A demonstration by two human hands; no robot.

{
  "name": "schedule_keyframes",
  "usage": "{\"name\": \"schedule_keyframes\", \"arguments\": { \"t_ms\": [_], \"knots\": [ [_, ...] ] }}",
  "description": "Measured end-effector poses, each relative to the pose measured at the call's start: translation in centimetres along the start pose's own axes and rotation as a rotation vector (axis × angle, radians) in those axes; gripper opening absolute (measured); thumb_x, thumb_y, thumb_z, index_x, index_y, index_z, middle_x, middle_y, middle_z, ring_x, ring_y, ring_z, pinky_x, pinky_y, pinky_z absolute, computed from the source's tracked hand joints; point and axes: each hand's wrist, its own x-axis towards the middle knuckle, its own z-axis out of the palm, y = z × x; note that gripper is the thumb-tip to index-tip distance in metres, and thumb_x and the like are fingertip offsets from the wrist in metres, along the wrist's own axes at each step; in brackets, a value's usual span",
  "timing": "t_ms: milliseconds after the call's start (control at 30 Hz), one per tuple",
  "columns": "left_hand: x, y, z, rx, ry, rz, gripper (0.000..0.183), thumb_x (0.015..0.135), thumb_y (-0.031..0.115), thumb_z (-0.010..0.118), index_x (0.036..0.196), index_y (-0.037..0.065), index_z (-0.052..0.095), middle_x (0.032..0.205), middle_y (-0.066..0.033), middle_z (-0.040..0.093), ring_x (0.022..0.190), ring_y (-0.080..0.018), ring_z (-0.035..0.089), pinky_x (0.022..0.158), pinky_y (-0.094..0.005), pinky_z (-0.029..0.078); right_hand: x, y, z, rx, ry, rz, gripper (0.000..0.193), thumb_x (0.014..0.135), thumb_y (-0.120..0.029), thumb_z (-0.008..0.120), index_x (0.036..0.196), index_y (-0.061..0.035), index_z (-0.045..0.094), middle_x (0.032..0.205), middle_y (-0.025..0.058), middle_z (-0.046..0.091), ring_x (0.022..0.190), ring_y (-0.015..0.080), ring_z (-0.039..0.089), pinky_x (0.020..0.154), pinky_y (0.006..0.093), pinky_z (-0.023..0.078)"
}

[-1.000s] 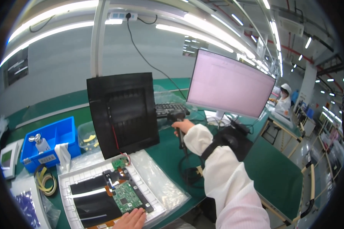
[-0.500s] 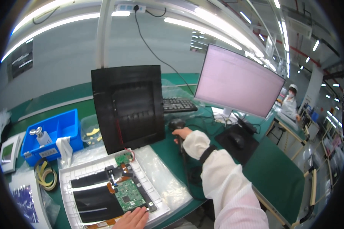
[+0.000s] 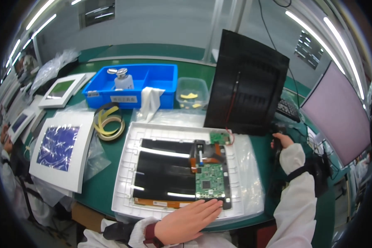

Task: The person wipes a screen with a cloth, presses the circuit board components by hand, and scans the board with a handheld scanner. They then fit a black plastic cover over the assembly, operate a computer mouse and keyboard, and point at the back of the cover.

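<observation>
A white plastic housing [image 3: 122, 165] lies on the green bench with a dark display panel [image 3: 165, 169] and a green circuit board [image 3: 209, 182] in it. My left hand [image 3: 186, 223] rests flat at the housing's near edge, fingers stretched toward the board's lower end. To the right, my right hand [image 3: 284, 142] is wrapped round the handle of a black handheld scanner [image 3: 277, 148], whose head is hard to make out. A black back cover [image 3: 248, 82] stands upright behind the housing, joined by thin red wires to a small green board [image 3: 220, 138].
A blue divided bin [image 3: 161, 78] with a pump bottle [image 3: 124, 80] stands behind, a clear tub [image 3: 193, 93] beside it. Tape rolls [image 3: 110, 127] and white framed panels [image 3: 87, 128] lie left. A monitor [image 3: 339, 115] and keyboard [image 3: 287, 109] are right. Another person's hand [image 3: 6, 140] shows far left.
My view has swung left, so the bench contents shift rightward in the picture. My left hand still lies at the housing's near edge; my right hand keeps its hold on the scanner.
</observation>
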Motion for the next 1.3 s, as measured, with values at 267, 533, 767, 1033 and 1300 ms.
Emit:
{"name": "schedule_keyframes", "arguments": {
  "t_ms": [267, 533, 767, 1033, 1300],
  "knots": [
    [-0.1, 0.2, 0.7, -0.012, 0.082, 0.034, 0.069, 0.073, 0.013, 0.061, 0.132, -0.009, 0.032, 0.141, -0.0191, 0.032, 0.134, -0.0272, 0.028, 0.109, -0.0356, 0.024, -1.0, -0.5, -0.3, -0.015, 0.003, -0.001, 0.023, 0.079, -0.015, 0.065, 0.084, 0.0037, 0.052, 0.068, 0.0124, 0.055, 0.055, 0.0235, 0.058, 0.051, 0.0341, 0.052],
    [-0.1, 0.0, 0.9, -0.026, 0.104, 0.033, 0.065, 0.073, 0.007, 0.057, 0.131, -0.009, 0.034, 0.141, -0.0198, 0.032, 0.134, -0.0277, 0.029, 0.11, -0.0362, 0.024, -1.0, -0.4, 0.1, -0.035, 0.007, -0.01, 0.023, 0.08, -0.017, 0.064, 0.082, 0.002, 0.051, 0.067, 0.0116, 0.054, 0.054, 0.023, 0.057, 0.051, 0.0334, 0.052],
    [-0.2, 0.0, 1.1, -0.007, 0.109, 0.044, 0.064, 0.073, 0.007, 0.057, 0.131, -0.009, 0.034, 0.141, -0.0197, 0.032, 0.133, -0.0277, 0.029, 0.11, -0.0364, 0.024, -0.1, -0.1, -0.5, -0.055, 0.009, -0.022, 0.026, 0.08, -0.024, 0.064, 0.081, -0.0007, 0.052, 0.066, 0.0119, 0.055, 0.055, 0.024, 0.056, 0.052, 0.0351, 0.052],
    [-0.2, 0.0, 0.9, 0.013, 0.098, 0.033, 0.067, 0.073, 0.012, 0.06, 0.131, -0.009, 0.033, 0.141, -0.0195, 0.032, 0.133, -0.0275, 0.029, 0.11, -0.0359, 0.024, -1.6, -0.7, 0.4, -0.054, 0.04, -0.041, 0.032, 0.08, -0.02, 0.066, 0.098, 0.0016, 0.051, 0.07, 0.0124, 0.056, 0.056, 0.024, 0.057, 0.051, 0.0345, 0.052],
    [-0.3, 0.2, 0.9, 0.058, 0.101, 0.04, 0.067, 0.073, 0.013, 0.06, 0.131, -0.009, 0.034, 0.141, -0.0193, 0.032, 0.133, -0.0275, 0.03, 0.109, -0.0357, 0.024, 0.3, 0.2, -2.7, -0.092, -0.013, -0.129, 0.029, 0.08, -0.025, 0.066, 0.093, -0.0007, 0.057, 0.074, 0.0075, 0.057, 0.064, 0.0227, 0.057, 0.055, 0.0382, 0.048]
  ]
}}
